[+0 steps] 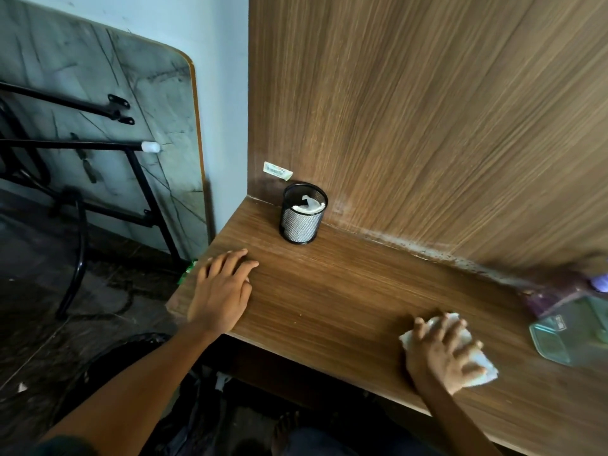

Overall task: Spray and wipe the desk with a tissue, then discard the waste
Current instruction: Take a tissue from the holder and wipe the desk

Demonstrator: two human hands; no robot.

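Note:
My right hand point(442, 352) presses a white tissue point(483, 370) flat on the wooden desk point(345, 291) near its front edge, fingers spread over it. My left hand point(222, 289) rests flat on the desk's left end, fingers straight, holding nothing. A black mesh cup point(302, 212) with white crumpled tissue inside stands at the back left corner of the desk. A clear spray bottle point(572, 330) with a purple head lies blurred at the right edge of view.
A wood-grain panel point(427, 110) rises behind the desk, with a small sticker point(277, 170) low on it. A folded table point(98, 126) with black legs leans on the wall to the left. Dark floor lies below the desk's left edge.

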